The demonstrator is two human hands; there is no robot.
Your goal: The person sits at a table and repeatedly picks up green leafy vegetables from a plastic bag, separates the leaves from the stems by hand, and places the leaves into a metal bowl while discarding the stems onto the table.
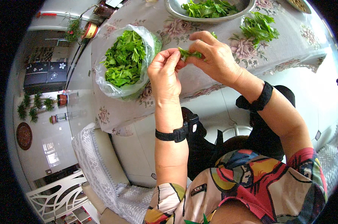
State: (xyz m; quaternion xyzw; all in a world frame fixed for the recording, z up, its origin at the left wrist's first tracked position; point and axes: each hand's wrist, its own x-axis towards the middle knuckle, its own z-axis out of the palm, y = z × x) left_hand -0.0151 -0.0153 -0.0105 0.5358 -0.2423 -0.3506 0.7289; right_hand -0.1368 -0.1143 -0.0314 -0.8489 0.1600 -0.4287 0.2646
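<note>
Between both hands, above the tablecloth, is a small piece of leafy greens (195, 54), perhaps celery or parsley. My left hand (166, 71) pinches its end between thumb and fingertips. With bent fingers, my right hand (217, 60) grips the leafy part, hiding some of it. Just left of my left hand stands a clear plastic bag (146, 50), its mouth spread wide around a heap of torn green leaves (124, 60). Beyond my hands is a metal basin (210, 19) with more greens (210, 8) in it. A loose bunch of greens (259, 29) lies on the cloth to the right.
A floral tablecloth (183, 36) covers the table and hangs over its near edge. At the far right corner is a dish (301, 5) of small brown items. A sofa (101, 156) with a lace cover stands at lower left. Potted plants (62, 100) stand farther left.
</note>
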